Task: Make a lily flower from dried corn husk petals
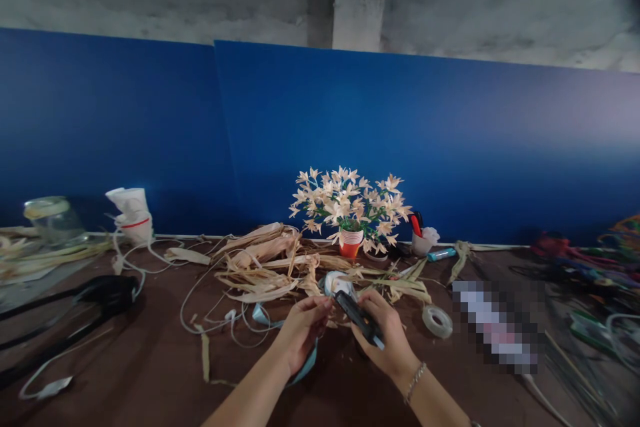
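1. Fingers (373, 298) of the right hand (393, 333) wrap around a black tool (354, 310), slanted above the brown table (165, 373).
2. On the left hand (303, 327), thumb and fingertips draw close together beside it; I cannot tell whether they pinch anything.
3. Beneath that hand shows a light-blue strip (309, 365).
4. Dried husks (265, 257) lie beyond, near potted pale flowers (345, 200).

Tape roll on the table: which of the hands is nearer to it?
Right. The right hand is just left of the tape roll; the left hand is farther left.
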The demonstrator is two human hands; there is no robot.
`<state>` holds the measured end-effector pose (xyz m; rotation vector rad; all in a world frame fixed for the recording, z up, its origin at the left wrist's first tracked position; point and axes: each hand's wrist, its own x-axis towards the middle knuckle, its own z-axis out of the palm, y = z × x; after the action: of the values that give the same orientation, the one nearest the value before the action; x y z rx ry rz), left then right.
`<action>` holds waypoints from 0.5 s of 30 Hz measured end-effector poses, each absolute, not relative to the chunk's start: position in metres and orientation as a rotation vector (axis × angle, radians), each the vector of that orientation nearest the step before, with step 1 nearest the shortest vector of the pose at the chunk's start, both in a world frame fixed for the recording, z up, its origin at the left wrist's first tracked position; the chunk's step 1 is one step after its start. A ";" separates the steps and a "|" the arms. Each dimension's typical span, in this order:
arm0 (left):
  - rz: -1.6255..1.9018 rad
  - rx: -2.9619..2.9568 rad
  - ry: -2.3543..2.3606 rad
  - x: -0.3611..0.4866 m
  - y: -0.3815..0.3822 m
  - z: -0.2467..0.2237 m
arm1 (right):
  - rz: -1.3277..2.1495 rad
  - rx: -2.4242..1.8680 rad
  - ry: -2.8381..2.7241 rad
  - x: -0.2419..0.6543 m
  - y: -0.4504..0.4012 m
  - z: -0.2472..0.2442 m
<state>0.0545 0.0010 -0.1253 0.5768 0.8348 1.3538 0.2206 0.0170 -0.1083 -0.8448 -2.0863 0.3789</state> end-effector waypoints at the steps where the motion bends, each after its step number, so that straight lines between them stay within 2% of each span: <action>1: 1.350 0.573 0.840 0.055 0.001 -0.125 | 0.381 -0.845 -2.086 0.221 0.017 -0.109; 15: 1.354 0.555 0.820 0.055 0.002 -0.126 | 0.358 -0.847 -2.105 0.222 0.016 -0.107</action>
<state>0.0546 0.0017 -0.1260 0.5547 0.8205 1.3542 0.2217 0.0159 -0.1070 -0.8473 -2.1047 0.3577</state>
